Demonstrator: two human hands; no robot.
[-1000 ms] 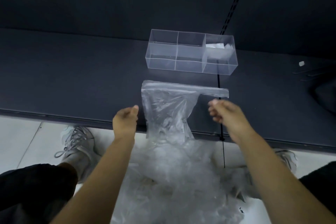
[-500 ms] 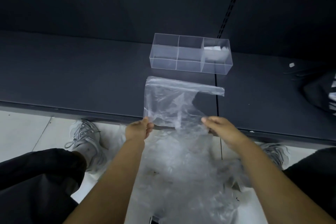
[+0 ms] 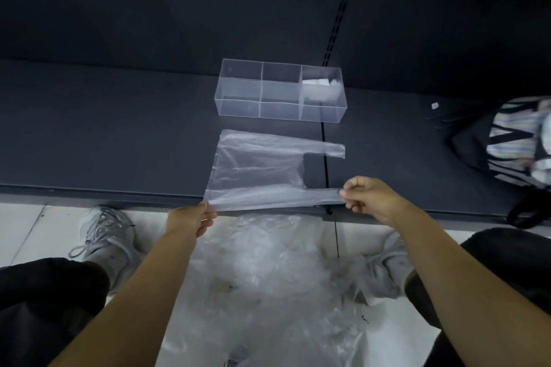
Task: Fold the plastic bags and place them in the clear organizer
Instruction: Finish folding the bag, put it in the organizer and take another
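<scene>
Plastic bag (image 3: 256, 167) is lying flat on the dark shelf (image 3: 104, 134), its near edge stretching taut between the fingers (image 3: 353, 188) of both hands. Loose bag pile (image 3: 268, 277) is sitting on the floor below the fingers. Clear organizer (image 3: 238, 104) is standing beyond them, with a folded bag (image 3: 320, 89) lying in its right compartment. Left hand (image 3: 190, 217) is pinching the bag's near-left corner. Right hand (image 3: 372, 198) is pinching the near handle's end.
</scene>
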